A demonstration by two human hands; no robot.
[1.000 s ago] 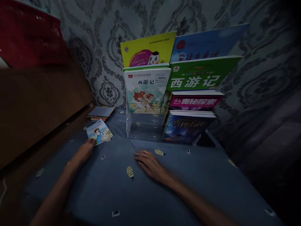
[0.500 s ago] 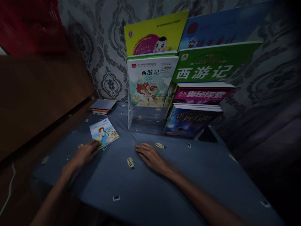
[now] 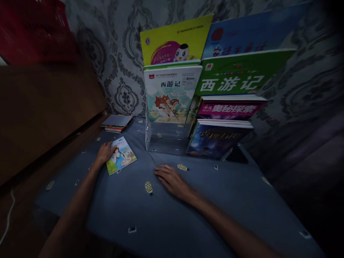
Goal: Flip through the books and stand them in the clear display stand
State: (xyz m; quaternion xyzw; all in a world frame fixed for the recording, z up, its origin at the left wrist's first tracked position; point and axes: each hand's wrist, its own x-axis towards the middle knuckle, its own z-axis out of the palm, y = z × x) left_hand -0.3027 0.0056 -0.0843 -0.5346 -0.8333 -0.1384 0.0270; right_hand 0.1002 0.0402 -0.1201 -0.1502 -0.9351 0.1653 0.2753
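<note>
Worn on the person's head, high over the near side of the table [image 3: 123,204]. Looks forward and down across it, toward the patterned wall [image 3: 125,95] beyond. Sits nearest to the forearms [image 3: 223,222], seen from above and behind as far as the left hand [image 3: 104,153] and right hand [image 3: 172,181], both in the middle ground. Faces the front covers of the standing books [image 3: 233,84] from farther off, looking down on the tops of the lower ones. Reaches wide, to the red bag [image 3: 34,34] and wooden board [image 3: 48,122] on the left and deep shadow on the right. Cuts off the forearms at the bottom edge and the bag at the upper left corner.
</note>
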